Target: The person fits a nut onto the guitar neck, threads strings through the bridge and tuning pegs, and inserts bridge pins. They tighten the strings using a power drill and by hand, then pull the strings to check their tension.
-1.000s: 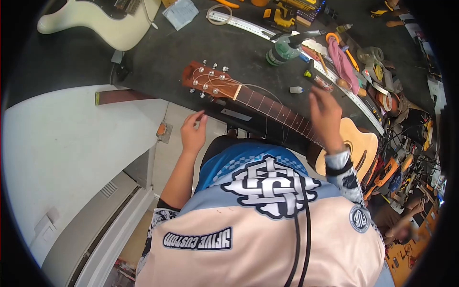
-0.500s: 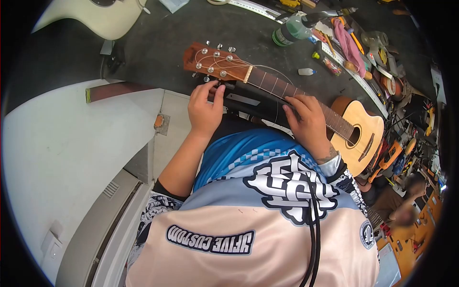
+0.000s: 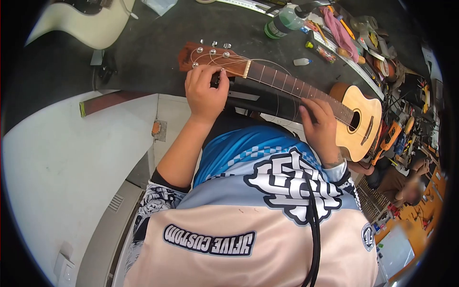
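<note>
An acoustic guitar (image 3: 361,115) lies across the dark bench, its brown headstock (image 3: 210,56) to the left and its pale body to the right. My left hand (image 3: 206,91) curls over the headstock's near edge, thumb and fingers closed about a tuning peg that they mostly hide. Thin loose strings (image 3: 267,63) loop over the headstock and the upper fretboard. Beside the fretboard (image 3: 287,83), my right hand (image 3: 321,124) has its thumb and fingers drawn together on what looks like a string. A fine string loop hangs below the neck near that hand.
A cream guitar body (image 3: 76,21) lies at the upper left. Behind the neck are a green bottle (image 3: 282,26), a small white bottle (image 3: 302,61), a pink cloth (image 3: 340,31) and a metal ruler (image 3: 366,79). Tools crowd the right; another person (image 3: 406,184) is at lower right.
My left hand has moved up onto the headstock edge, covering the near tuning pegs. My right hand has shifted slightly right and down along the neck. The view has shifted slightly.
</note>
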### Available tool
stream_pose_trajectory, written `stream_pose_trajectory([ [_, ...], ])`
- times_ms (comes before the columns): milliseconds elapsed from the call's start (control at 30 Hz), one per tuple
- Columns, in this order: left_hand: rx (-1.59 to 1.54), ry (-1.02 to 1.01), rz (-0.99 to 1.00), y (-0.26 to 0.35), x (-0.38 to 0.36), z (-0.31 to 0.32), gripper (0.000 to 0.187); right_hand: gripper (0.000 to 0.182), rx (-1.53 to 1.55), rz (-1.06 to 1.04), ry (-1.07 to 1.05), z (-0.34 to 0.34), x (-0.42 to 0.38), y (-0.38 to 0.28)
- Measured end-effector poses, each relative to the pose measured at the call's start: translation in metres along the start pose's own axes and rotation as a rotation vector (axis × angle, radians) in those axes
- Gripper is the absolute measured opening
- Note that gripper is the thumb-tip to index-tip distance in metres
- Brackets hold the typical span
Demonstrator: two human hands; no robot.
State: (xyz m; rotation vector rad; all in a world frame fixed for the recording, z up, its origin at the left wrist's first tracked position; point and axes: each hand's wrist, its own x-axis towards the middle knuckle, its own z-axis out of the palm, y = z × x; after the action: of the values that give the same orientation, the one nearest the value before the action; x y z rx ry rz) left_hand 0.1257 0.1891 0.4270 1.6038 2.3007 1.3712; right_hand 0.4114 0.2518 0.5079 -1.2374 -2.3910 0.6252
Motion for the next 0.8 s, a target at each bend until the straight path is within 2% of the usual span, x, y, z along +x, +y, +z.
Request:
stream_pose_trajectory([
  [267, -0.038, 0.051, 0.078, -0.004, 0.004, 0.016, 0.013, 0.018, -0.07, 0.274, 0.114, -0.036, -0.056, 0.021],
  [467, 0.008, 0.078, 0.051, 0.0, 0.002, 0.02, 0.014, 0.018, -0.102, 0.278, 0.145, -0.043, -0.074, 0.031],
  [567, 0.01, 0.051, -0.039, 0.001, -0.003, 0.021, 0.013, 0.018, -0.113, 0.273, 0.149, -0.049, -0.078, 0.038],
  [667, 0.256, 0.117, 0.01, 0.009, -0.002, 0.017, 0.014, 0.018, -0.088, 0.268, 0.16, -0.055, -0.084, 0.052],
  [767, 0.298, 0.165, -0.01, 0.012, 0.0, 0.016, 0.037, 0.019, -0.062, 0.249, 0.196, -0.064, -0.09, 0.076],
  [800, 0.209, 0.159, -0.061, 0.013, 0.0, 0.016, 0.046, 0.019, -0.048, 0.252, 0.201, -0.068, -0.092, 0.085],
])
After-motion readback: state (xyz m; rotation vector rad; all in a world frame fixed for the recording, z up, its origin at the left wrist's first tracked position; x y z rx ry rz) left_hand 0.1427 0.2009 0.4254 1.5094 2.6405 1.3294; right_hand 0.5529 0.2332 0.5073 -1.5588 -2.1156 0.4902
